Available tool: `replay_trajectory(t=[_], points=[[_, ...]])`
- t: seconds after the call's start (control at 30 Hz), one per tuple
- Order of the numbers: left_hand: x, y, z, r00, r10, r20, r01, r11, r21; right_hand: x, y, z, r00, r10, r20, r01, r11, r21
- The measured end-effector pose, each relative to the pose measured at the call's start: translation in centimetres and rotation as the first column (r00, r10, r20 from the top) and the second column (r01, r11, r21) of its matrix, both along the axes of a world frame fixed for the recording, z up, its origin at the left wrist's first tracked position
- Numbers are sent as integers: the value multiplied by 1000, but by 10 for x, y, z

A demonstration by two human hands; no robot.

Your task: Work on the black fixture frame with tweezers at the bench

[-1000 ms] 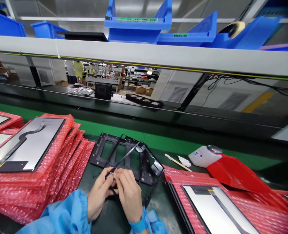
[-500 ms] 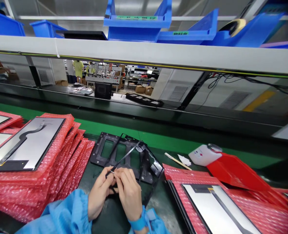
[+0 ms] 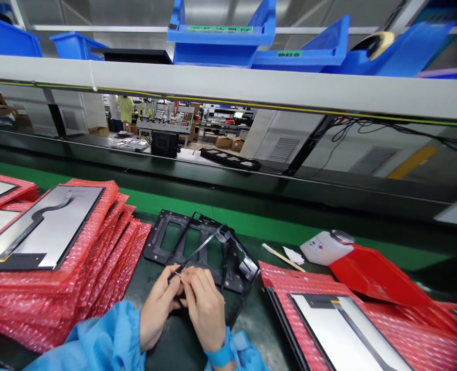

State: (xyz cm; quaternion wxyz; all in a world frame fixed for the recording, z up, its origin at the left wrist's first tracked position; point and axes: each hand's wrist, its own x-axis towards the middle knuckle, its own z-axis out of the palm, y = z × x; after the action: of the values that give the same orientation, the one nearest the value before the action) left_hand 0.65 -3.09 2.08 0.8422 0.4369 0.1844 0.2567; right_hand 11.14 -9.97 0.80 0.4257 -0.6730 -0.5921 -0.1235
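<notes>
A thin black rectangular frame (image 3: 201, 248) is tilted up over a black slotted plate (image 3: 157, 241) on the bench. My left hand (image 3: 157, 309) pinches the frame's near corner between thumb and fingers. Close against it, my right hand (image 3: 205, 304) is closed at the same corner, its fingertips pressed together by a small pale bit. What exactly the right fingers grip is too small and partly hidden to make out. A glossy clear-looking strip or film (image 3: 247, 268) shows along the frame's right side.
Display panels lie on red bubble-wrap bags (image 3: 112, 257) stacked at left, and another panel (image 3: 352, 330) rests on bags at right. Behind the right stack are a white bottle (image 3: 325, 247), a wooden-handled swab (image 3: 282, 256) and a paper scrap (image 3: 293, 255). Blue bins (image 3: 221, 36) stand on the shelf above.
Both hands keep their hold at the frame's corner with hardly any movement. The view has shifted very slightly.
</notes>
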Motion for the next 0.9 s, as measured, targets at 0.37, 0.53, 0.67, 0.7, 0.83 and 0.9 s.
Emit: replay_trajectory(t=[0.37, 0.53, 0.67, 0.7, 0.83, 0.9], points=[[0, -1, -2, 1000, 12, 4, -12, 1000, 24, -1, 0, 2, 1000, -9, -10, 9, 1000, 5], [0, -1, -1, 1000, 9, 28, -9, 1000, 7, -1, 0, 5, 999, -21, -42, 23, 999, 37], [0, -1, 1, 1000, 8, 21, -8, 1000, 10, 0, 0, 5, 999, -10, -39, 11, 1000, 28], [0, -2, 1, 1000, 16, 7, -16, 1000, 13, 0, 0, 5, 1000, 3, -24, -3, 1000, 16], [0, -2, 2, 999, 4, 46, -5, 1000, 22, 1, -1, 5, 998, -6, -58, 6, 1000, 8], [-1, -2, 2, 997, -15, 82, 13, 1000, 24, 1, -2, 5, 995, -26, -94, 29, 999, 25]])
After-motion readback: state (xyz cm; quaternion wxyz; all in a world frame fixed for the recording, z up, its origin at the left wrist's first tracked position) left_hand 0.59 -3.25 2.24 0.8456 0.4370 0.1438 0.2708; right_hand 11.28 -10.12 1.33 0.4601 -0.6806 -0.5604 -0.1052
